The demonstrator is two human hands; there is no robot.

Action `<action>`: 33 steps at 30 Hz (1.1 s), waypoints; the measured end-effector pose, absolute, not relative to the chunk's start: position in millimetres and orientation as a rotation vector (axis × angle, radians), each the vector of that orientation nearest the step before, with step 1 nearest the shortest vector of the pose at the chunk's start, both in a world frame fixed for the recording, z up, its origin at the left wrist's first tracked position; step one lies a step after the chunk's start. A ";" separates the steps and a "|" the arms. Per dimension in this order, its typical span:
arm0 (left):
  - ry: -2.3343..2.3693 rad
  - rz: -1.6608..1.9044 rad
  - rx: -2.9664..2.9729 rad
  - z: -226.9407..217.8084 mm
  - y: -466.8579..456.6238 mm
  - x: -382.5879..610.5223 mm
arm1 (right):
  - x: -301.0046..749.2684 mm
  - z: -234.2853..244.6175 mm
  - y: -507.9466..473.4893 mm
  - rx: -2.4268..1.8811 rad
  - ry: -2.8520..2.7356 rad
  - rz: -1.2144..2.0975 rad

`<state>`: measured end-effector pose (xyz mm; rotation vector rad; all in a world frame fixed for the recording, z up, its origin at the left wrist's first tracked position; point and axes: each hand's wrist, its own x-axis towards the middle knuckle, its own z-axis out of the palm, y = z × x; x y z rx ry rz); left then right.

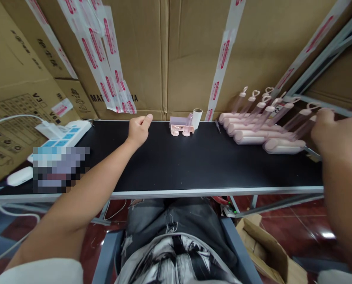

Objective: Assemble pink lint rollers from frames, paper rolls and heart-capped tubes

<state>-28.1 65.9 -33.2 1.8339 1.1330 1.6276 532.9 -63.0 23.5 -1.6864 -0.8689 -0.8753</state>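
Observation:
My left hand (pixel 138 129) rests on the black table (pixel 176 165) as a loose fist with the thumb stretched out, and nothing shows in it. To its right stands a small pink fixture (pixel 180 126) with a white roll (pixel 197 118) upright beside it. My right hand (pixel 337 132) reaches to the far right, its fingers curled at the end of a row of pink lint-roller handles (pixel 261 128) with heart-shaped ends. The fingertips are blurred, so whether they grip one is unclear.
Cardboard boxes (pixel 170 55) with pink-printed tape wall off the back and left. A white power strip (pixel 65 136) and cable lie at the left, next to a pixelated patch. A small dark tool (pixel 217 126) lies by the handles. An open carton (pixel 264 244) sits on the floor.

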 end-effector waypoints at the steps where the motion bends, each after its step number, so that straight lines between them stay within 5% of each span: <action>1: 1.143 1.648 1.827 -34.3 67.5 -27.0 | 510.4 26.6 -64.6 -1.646 -0.893 -0.876; 10: 1.123 1.541 2.074 -46.7 76.4 -28.1 | 302.7 11.3 24.1 -1.580 -1.767 0.130; 21: 0.968 1.180 2.559 -44.0 60.4 -25.8 | 272.7 19.7 65.6 -1.456 -1.503 0.202; 28: 0.487 1.378 3.069 -29.0 48.2 -7.9 | 214.9 4.0 23.9 -1.006 -1.370 1.380; 30: 0.519 1.371 3.062 -26.3 44.7 -6.2 | 208.1 -10.0 29.4 -1.050 -1.449 1.281; 33: 0.828 1.254 2.945 -23.1 40.6 -9.9 | 215.6 -29.7 47.7 -1.203 -1.726 0.597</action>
